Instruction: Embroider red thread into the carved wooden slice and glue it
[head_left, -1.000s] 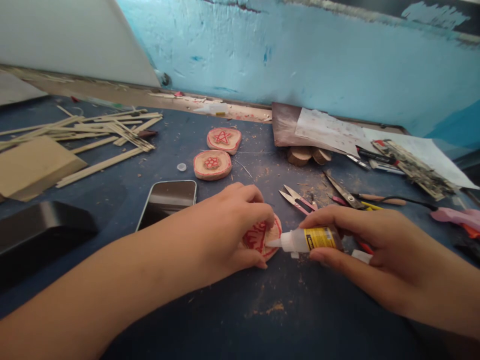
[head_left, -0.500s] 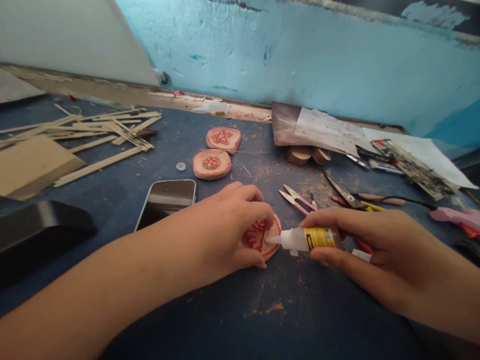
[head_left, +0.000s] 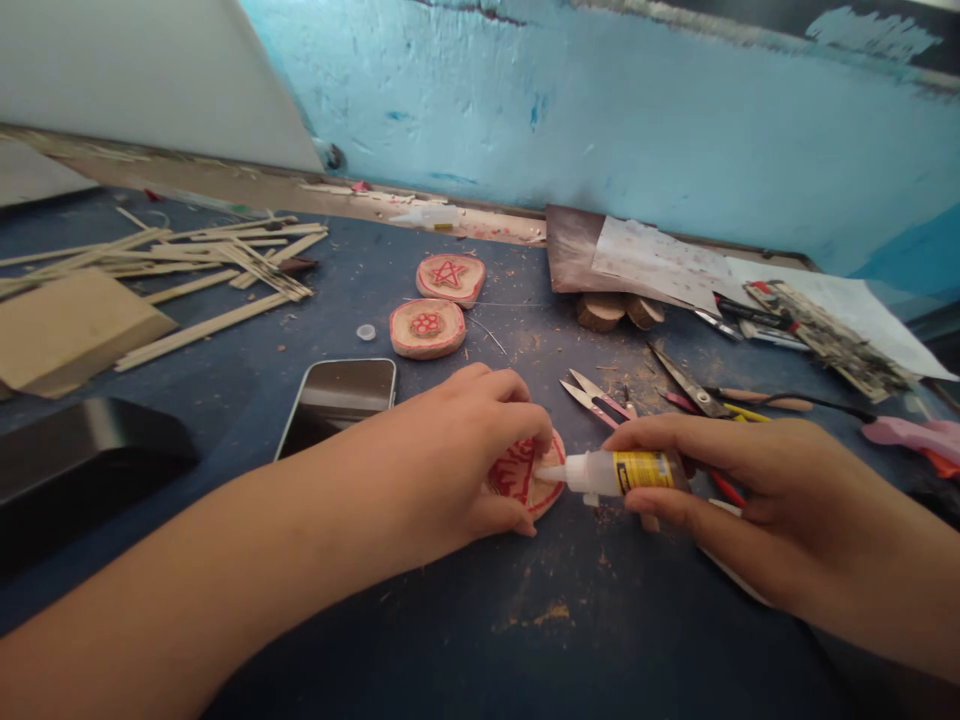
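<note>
My left hand point(head_left: 457, 455) is closed around a round wooden slice with a red pattern point(head_left: 525, 478), pinning it to the blue table. My right hand point(head_left: 757, 505) is shut on a small glue bottle point(head_left: 619, 472) with a yellow label, held sideways. Its white nozzle tip touches the slice's right side, just by my left fingertips. Most of the slice is hidden under my left hand.
Two more red-patterned wooden slices point(head_left: 426, 328) point(head_left: 450, 277) lie beyond. A phone point(head_left: 337, 400) lies left of my hand, thread snips point(head_left: 596, 395) and scissors point(head_left: 686, 380) to the right. Wooden sticks point(head_left: 217, 262), a cardboard block point(head_left: 71, 330), papers point(head_left: 652, 262) and a black case point(head_left: 82, 460) surround.
The glue bottle has moved slightly left, bringing its nozzle from beside the slice onto its face. My left hand has kept its hold.
</note>
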